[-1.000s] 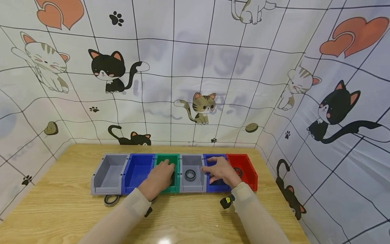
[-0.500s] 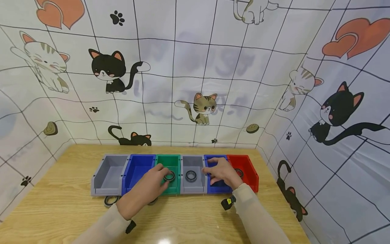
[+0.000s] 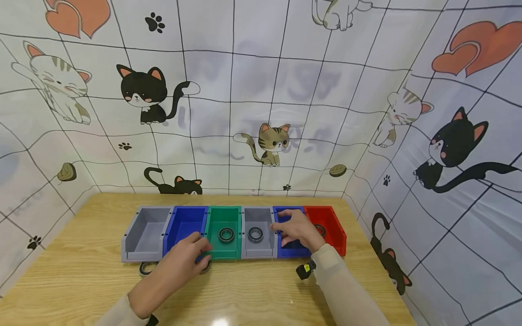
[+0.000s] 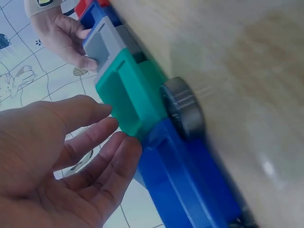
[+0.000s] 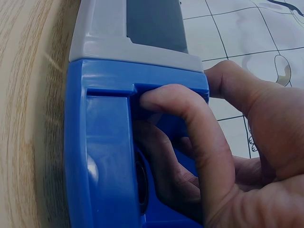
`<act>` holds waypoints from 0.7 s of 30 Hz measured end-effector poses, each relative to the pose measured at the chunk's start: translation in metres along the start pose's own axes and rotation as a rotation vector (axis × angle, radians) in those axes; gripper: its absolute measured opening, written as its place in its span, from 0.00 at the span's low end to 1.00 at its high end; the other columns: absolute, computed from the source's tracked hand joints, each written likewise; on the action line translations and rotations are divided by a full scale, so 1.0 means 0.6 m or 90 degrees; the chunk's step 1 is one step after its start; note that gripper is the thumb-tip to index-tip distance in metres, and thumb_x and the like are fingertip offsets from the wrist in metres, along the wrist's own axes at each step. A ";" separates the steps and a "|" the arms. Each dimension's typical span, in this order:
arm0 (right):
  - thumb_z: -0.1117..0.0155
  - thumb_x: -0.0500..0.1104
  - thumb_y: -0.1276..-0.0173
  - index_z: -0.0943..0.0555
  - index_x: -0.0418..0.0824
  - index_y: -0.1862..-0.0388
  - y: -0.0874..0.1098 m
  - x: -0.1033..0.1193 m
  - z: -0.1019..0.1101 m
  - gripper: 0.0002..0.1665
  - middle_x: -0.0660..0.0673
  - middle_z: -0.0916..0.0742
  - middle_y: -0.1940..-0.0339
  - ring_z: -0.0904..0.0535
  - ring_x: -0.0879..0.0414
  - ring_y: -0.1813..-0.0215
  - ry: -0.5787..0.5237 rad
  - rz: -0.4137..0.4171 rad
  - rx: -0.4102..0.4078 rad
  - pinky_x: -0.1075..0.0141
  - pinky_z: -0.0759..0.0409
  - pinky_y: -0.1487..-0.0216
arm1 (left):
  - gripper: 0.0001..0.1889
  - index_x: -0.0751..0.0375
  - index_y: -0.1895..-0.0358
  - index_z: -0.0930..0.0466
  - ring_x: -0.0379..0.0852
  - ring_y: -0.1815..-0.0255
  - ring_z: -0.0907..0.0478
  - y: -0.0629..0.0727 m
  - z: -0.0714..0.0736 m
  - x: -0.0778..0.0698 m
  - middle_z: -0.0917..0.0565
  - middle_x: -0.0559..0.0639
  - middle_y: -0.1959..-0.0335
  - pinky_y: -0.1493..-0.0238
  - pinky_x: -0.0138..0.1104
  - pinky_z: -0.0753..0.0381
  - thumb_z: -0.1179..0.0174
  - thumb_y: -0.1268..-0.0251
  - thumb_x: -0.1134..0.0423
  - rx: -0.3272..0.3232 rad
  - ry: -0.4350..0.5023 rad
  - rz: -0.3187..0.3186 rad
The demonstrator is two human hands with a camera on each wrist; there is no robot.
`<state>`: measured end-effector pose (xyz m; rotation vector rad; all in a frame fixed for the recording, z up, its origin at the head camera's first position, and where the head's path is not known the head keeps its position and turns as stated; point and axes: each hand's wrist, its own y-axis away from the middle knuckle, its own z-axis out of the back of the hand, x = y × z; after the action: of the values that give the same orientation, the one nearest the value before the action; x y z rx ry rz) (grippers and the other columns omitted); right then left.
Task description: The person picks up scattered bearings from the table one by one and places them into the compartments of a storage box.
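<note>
The left hand (image 3: 179,258) hangs over the front of the left blue bin (image 3: 187,219), its fingers loosely bent and parted from the thumb — nothing sits in their grasp. Just below it, a table bearing (image 4: 187,109) stands out in the left wrist view, close against the fronts of the green bin and the left blue bin; from the head it is largely covered by the hand. The green bin (image 3: 224,217) holds a bearing of its own, the green-bin bearing (image 3: 219,235), lying flat on its floor. The right hand (image 3: 299,227) is at the right blue bin (image 5: 109,156), fingers curved and spread apart, some reaching down inside; whether they touch its side wall I cannot tell. Beside those fingers the dark edge of another ring (image 5: 142,183) shows within that bin. Between the green bin and the right blue bin, the middle gray bin (image 3: 257,217) has a gray-bin bearing (image 3: 249,234) lying flat, and the red bin (image 3: 334,231) at the right end carries a red-bin bearing (image 3: 324,230), partly hidden by the right hand. A further ring, the outer bearing (image 3: 143,270), lies on the wooden table (image 3: 244,290) before the left gray bin (image 3: 148,222) — partly behind the left forearm.
</note>
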<state>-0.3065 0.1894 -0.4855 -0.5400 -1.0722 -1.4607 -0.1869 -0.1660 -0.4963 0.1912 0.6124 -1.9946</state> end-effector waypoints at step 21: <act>0.15 0.49 0.22 0.20 0.39 0.15 0.004 0.000 -0.001 0.43 0.39 0.10 0.65 0.12 0.57 0.79 0.003 0.006 -0.002 0.53 0.02 0.57 | 0.09 0.47 0.54 0.05 0.30 0.68 0.31 0.055 -0.010 0.027 0.19 0.40 0.61 0.69 0.27 0.24 0.16 0.32 0.64 0.053 -0.046 0.029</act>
<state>-0.3039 0.1894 -0.4852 -0.5433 -1.0632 -1.4552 -0.1673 -0.1881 -0.5188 0.1814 0.4754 -1.9762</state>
